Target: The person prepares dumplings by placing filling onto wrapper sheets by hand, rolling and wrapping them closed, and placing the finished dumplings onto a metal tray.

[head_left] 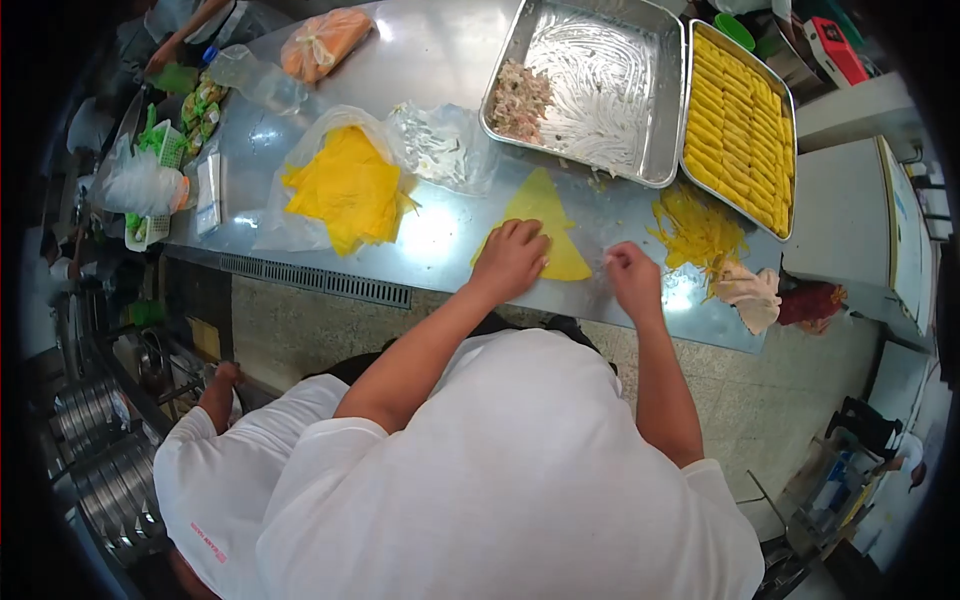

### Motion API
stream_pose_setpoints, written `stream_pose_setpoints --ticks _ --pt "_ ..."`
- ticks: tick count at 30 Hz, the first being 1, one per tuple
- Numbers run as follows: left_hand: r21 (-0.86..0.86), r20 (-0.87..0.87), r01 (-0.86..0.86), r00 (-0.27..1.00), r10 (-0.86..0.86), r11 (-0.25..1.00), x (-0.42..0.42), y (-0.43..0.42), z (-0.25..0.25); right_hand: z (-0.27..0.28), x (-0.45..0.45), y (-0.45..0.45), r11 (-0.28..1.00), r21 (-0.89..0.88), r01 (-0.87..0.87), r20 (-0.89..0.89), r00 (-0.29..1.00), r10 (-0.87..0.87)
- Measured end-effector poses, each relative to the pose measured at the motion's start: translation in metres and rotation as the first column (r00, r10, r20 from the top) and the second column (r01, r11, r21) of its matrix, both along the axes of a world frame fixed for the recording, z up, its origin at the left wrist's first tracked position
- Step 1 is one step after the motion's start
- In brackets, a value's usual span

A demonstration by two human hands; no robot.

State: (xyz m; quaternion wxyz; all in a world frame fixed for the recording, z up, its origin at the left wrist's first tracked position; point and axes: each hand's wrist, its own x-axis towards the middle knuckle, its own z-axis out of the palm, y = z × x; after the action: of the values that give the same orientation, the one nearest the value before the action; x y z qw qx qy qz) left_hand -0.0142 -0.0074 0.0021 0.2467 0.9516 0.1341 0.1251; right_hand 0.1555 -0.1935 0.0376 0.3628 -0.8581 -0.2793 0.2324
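A thin yellow wrapper sheet (pixel 567 258), roughly triangular with its point away from me, lies flat on the steel table. My left hand (pixel 511 260) rests on the sheet's left part, fingers spread a little and bent over it. To the right of the sheet, just above the tabletop, my right hand (pixel 633 275) has its fingers curled into a pinch; whatever may be in them is hidden. Beyond the sheet stands a deep metal pan (pixel 665 160), with minced filling (pixel 518 103) heaped in its left corner.
A tray (pixel 686 165) of yellow rolls stands right of the pan, above shredded yellow strips (pixel 700 228) and a crumpled cloth (pixel 748 296). Left are stacked yellow wrappers (pixel 350 190), a plastic bag (pixel 440 145), a bottle (pixel 258 80) and an orange bag (pixel 325 45). Another person (pixel 230 470) stands close on my left.
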Motion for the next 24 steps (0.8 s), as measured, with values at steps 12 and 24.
stream_pose_setpoints --ticks 12,24 --pt "0.042 0.080 0.029 0.996 -0.032 0.999 -0.007 0.003 -0.001 0.043 0.095 0.218 0.775 -0.064 -0.629 0.456 0.672 0.583" --pt "-0.002 0.106 0.029 0.994 -0.028 1.000 -0.008 0.006 0.000 0.033 0.067 0.277 0.564 -0.431 -0.704 0.210 0.530 0.822"
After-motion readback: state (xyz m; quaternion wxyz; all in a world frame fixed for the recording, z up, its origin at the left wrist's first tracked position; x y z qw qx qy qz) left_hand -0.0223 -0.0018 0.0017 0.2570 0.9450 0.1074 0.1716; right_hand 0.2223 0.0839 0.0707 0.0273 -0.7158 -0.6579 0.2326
